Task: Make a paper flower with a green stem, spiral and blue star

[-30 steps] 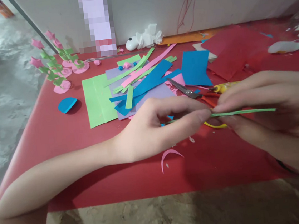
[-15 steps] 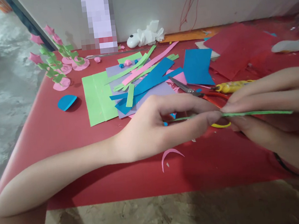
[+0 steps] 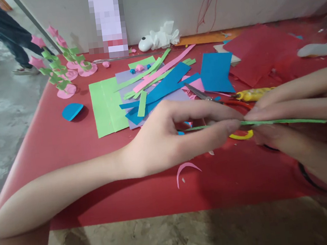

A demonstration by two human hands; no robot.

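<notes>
A thin green paper strip (image 3: 287, 121), seen nearly edge-on, stretches between my two hands above the red table. My left hand (image 3: 176, 134) pinches it between thumb and fingers, and its left end shows inside the curve of that hand. Close against those fingertips, my right hand (image 3: 295, 111) grips the strip between thumb and fingers; the strip's free end sticks out to the right. Scissors (image 3: 200, 92) with red and yellow handles lie beneath and behind the hands, partly hidden. Just past my right fingers is a yellow-handled tool (image 3: 253, 95).
Blue paper (image 3: 217, 73), green paper (image 3: 105, 109) and several cut strips cover the table's middle. Pink-and-green paper flowers (image 3: 56, 64) stand at the back left, near a curved blue piece (image 3: 73, 111). A pink paper arc (image 3: 188, 167) lies in front. A person's legs (image 3: 6, 34) show beyond.
The green strip has shifted slightly to the right in my fingers, with both hands still on it. A person's legs have come into view at the upper left.
</notes>
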